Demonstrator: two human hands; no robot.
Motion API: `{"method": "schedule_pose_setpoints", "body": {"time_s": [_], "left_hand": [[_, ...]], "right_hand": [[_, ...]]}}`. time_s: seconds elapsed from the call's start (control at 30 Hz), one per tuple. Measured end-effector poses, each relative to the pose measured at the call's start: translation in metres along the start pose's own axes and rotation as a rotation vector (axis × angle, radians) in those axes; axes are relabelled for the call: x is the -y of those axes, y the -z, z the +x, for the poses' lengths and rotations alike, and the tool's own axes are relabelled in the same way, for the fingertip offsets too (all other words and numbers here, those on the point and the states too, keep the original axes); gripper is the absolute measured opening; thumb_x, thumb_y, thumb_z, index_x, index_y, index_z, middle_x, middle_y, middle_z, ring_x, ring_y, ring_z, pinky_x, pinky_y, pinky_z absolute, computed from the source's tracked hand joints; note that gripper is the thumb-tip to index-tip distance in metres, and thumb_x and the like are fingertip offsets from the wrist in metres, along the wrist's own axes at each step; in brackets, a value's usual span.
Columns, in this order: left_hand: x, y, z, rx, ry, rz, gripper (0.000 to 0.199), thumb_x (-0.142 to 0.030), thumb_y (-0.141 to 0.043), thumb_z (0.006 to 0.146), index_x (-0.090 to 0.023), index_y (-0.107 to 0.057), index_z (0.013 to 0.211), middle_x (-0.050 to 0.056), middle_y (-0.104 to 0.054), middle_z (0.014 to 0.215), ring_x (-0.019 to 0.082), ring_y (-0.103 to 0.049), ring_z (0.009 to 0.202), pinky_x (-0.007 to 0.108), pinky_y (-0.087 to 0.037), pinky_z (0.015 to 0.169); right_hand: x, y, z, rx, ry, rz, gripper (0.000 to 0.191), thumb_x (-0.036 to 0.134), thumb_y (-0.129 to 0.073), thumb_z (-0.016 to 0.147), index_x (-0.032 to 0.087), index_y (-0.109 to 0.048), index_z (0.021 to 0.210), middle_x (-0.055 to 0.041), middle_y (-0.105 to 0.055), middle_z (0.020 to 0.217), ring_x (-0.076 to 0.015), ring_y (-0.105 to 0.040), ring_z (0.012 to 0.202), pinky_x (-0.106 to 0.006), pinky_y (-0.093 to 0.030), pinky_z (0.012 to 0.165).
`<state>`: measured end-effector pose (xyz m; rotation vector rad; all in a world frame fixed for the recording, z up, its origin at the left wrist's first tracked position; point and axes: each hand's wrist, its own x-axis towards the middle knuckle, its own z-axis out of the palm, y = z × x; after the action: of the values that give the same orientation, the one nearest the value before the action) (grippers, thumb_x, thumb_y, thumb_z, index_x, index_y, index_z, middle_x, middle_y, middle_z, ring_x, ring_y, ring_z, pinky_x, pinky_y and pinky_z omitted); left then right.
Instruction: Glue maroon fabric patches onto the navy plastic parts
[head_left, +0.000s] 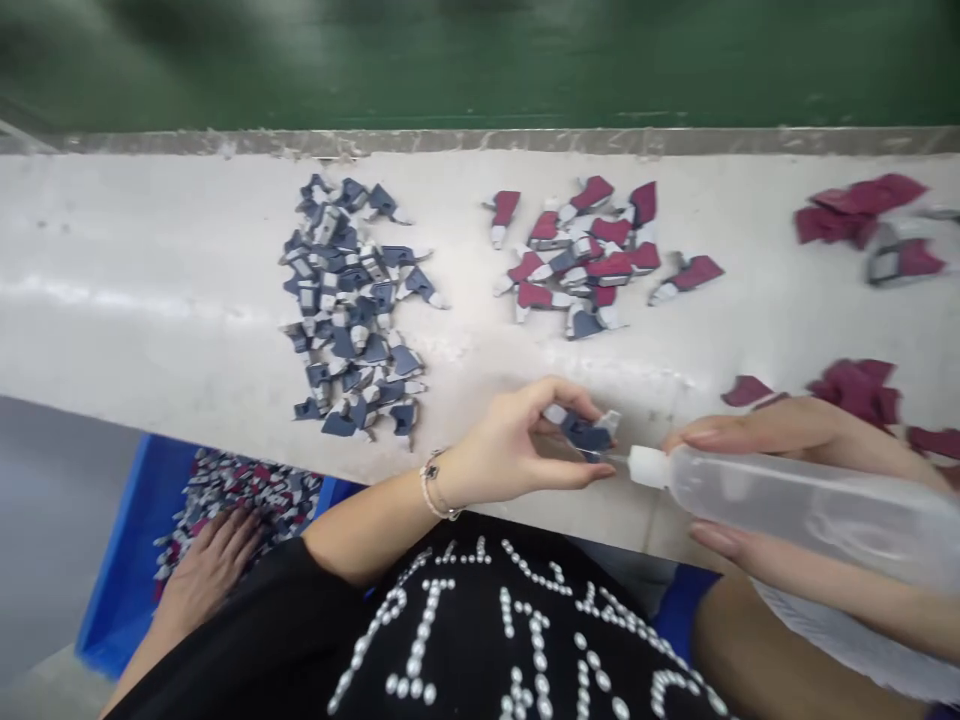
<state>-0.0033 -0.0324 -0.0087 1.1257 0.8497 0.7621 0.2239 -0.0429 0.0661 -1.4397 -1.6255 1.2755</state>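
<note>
My left hand [517, 440], with a bracelet at the wrist, pinches a small dark-blue and white plastic part [586, 432] between thumb and fingers above the table's near side. My right hand [795, 440] is wrapped round a translucent squeeze bottle [795, 505], which lies nearly level. Its white cap points left, and a thin needle tip reaches to the lower edge of the part. Whether liquid comes out cannot be seen. Beyond my hands lies a cluster of maroon and white parts [607, 265], with a few blue ones among them.
A pile of blue and white parts [349, 310] lies left on the white table [150, 280]. Maroon pieces [855, 390] lie at right. Another person's hand [214, 560] rests in a blue bin [112, 590] of small parts. A green surface [480, 70] borders the far edge.
</note>
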Motion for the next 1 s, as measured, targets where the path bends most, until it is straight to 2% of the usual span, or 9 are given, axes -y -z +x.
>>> {"method": "schedule_pose_setpoints", "body": {"time_s": [0.13, 0.27, 0.5, 0.7, 0.93, 1.0], "left_hand": [[-0.001, -0.002, -0.001, 0.049, -0.062, 0.104, 0.044, -0.029, -0.085, 0.074, -0.02, -0.054, 0.104, 0.006, -0.07, 0.103, 0.015, -0.072, 0.083, 0.024, -0.061, 0.07], [-0.003, -0.003, -0.002, 0.083, -0.059, 0.078, 0.043, -0.026, -0.084, 0.074, -0.021, -0.052, 0.102, 0.007, -0.071, 0.104, 0.016, -0.073, 0.085, 0.024, -0.06, 0.072], [-0.007, -0.003, -0.002, 0.101, -0.036, 0.022, 0.042, -0.027, -0.084, 0.073, -0.021, -0.052, 0.1, 0.008, -0.071, 0.106, 0.017, -0.072, 0.087, 0.025, -0.058, 0.072], [-0.004, -0.002, -0.002, 0.126, -0.009, 0.008, 0.043, -0.03, -0.084, 0.074, -0.02, -0.053, 0.102, 0.01, -0.07, 0.109, 0.017, -0.071, 0.086, 0.027, -0.059, 0.073], [0.001, -0.001, -0.001, 0.132, -0.016, -0.021, 0.045, -0.033, -0.086, 0.074, -0.021, -0.053, 0.103, 0.009, -0.069, 0.109, 0.018, -0.07, 0.089, 0.029, -0.059, 0.076], [0.0, 0.0, -0.001, 0.133, -0.02, -0.035, 0.046, -0.031, -0.087, 0.073, -0.021, -0.053, 0.103, 0.008, -0.069, 0.108, 0.017, -0.07, 0.088, 0.028, -0.059, 0.076]], "right_hand": [[0.014, -0.014, 0.001, -0.072, 0.008, -0.021, 0.023, 0.032, -0.081, 0.079, 0.029, -0.063, 0.092, 0.001, -0.066, 0.076, -0.0156, -0.061, 0.057, -0.027, -0.051, 0.046], [0.013, -0.013, 0.002, -0.065, 0.107, -0.148, 0.024, 0.037, -0.079, 0.082, 0.027, -0.058, 0.088, 0.0017, -0.065, 0.073, -0.0145, -0.062, 0.055, -0.024, -0.048, 0.042], [0.014, -0.015, 0.002, -0.029, 0.147, -0.267, 0.024, 0.043, -0.074, 0.087, 0.03, -0.057, 0.096, 0.0003, -0.068, 0.078, -0.0168, -0.067, 0.06, -0.025, -0.048, 0.041], [0.015, -0.017, 0.004, -0.007, 0.223, -0.3, 0.024, 0.045, -0.071, 0.09, 0.028, -0.055, 0.097, 0.0019, -0.068, 0.073, -0.0161, -0.068, 0.055, -0.025, -0.05, 0.039], [0.023, -0.016, 0.001, -0.039, 0.235, -0.298, 0.021, 0.036, -0.072, 0.088, 0.027, -0.057, 0.1, 0.005, -0.067, 0.075, -0.0133, -0.066, 0.053, -0.024, -0.054, 0.044], [0.025, -0.017, 0.001, -0.011, 0.234, -0.286, 0.019, 0.034, -0.071, 0.088, 0.028, -0.055, 0.097, 0.0059, -0.066, 0.074, -0.0137, -0.066, 0.055, -0.024, -0.053, 0.044]]}}
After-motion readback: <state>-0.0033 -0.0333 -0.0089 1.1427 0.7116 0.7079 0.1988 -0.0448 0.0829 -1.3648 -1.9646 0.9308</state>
